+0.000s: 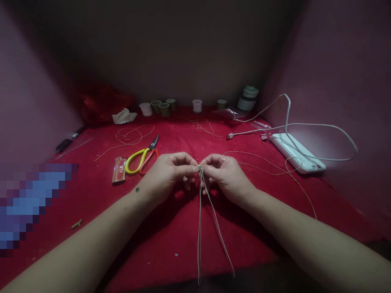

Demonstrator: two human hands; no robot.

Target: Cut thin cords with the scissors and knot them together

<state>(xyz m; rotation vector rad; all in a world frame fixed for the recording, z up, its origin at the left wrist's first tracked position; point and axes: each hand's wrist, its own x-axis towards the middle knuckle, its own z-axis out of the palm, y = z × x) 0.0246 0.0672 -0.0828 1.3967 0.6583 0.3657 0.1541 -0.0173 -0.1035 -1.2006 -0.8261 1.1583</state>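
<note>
Pale thin cords (200, 228) hang in two looped strands from between my hands, above a red cloth. My left hand (174, 171) pinches them at their top with thumb and forefinger. From the other side my right hand (224, 175) pinches the same spot, its fingertips almost touching those of my left hand. A small knot seems to sit between the fingertips, too small to make out. One thin tan thread (259, 154) runs from beside my right hand out to the right across the cloth.
Yellow-and-red-handled scissors (134, 161) and a small box (119, 170) lie left of my hands. A white power bank (297, 152) with a white cable (324, 125) is at right. Thread spools (164, 109), crumpled tissue (124, 116) and a jar (247, 99) stand along the back.
</note>
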